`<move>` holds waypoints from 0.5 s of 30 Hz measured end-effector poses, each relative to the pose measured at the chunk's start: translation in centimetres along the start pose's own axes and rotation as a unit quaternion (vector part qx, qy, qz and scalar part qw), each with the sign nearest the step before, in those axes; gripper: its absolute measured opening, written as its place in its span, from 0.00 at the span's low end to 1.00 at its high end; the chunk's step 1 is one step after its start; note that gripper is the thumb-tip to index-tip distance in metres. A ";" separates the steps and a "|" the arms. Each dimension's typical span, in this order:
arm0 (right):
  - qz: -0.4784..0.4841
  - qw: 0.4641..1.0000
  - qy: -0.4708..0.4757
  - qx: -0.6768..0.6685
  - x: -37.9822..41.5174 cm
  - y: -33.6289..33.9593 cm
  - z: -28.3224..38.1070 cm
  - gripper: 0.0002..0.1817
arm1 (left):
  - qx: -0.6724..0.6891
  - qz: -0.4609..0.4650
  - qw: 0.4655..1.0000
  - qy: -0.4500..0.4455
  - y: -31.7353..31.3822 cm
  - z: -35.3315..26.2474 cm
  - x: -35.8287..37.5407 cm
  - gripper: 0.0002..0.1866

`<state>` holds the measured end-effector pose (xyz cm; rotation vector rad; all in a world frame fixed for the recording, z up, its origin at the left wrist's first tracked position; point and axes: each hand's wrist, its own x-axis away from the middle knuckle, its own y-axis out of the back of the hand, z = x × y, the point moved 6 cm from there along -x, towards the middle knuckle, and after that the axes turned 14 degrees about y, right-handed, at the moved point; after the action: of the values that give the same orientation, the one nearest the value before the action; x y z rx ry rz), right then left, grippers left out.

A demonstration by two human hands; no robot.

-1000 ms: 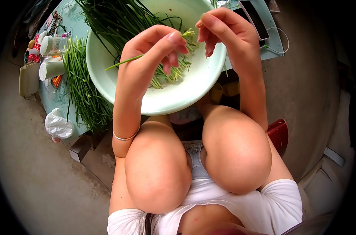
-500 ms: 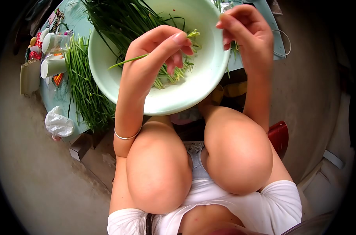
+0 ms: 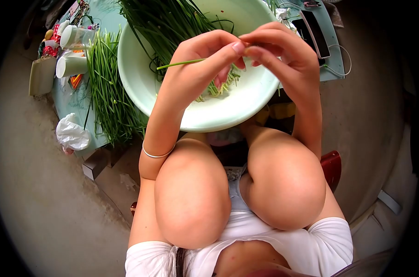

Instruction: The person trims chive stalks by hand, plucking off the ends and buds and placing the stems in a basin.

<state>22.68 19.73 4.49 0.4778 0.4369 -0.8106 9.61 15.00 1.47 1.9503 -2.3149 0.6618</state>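
My left hand [image 3: 209, 62] is closed on a single garlic chive [image 3: 179, 63], whose green length sticks out toward the left. At the other end of that chive, the thumb and fingers of my right hand [image 3: 283, 51] pinch together against my left fingertips; the tip between them is hidden. Both hands are above a pale green basin [image 3: 218, 123]. A thick bunch of dark green chives [image 3: 168, 27] lies in the basin's far left part. Shorter pale stalks [image 3: 225, 87] lie under my left hand, partly covered by it.
On the light blue table [image 3: 98, 138], left of the basin, a heap of chives [image 3: 112, 92] reaches the edge. Two white cups [image 3: 71, 66] and a crumpled white bag [image 3: 72, 133] are further left. At the right, a phone [image 3: 315, 34] and a white cable [image 3: 350, 60] lie on the table.
My right hand has come left and down to meet my left hand at the chive's end. The view has shifted slightly, so the basin appears further right.
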 end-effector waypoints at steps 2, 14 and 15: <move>-0.029 0.999 -0.021 -0.018 0.3 0.2 -0.4 0.08 | 0.004 -0.042 0.999 -0.003 0.5 -0.2 0.0 0.10; -0.072 0.975 -0.148 -0.146 1.2 -0.7 -1.8 0.07 | 0.143 -0.108 0.981 -0.079 2.7 -0.8 0.9 0.11; -0.074 0.983 -0.120 -0.117 1.2 -0.5 -1.8 0.07 | 0.106 -0.134 0.980 -0.099 2.9 -1.0 1.0 0.09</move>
<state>22.75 19.76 2.22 0.1274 0.3411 -0.9349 6.44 14.78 1.84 2.4714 -2.0933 0.7460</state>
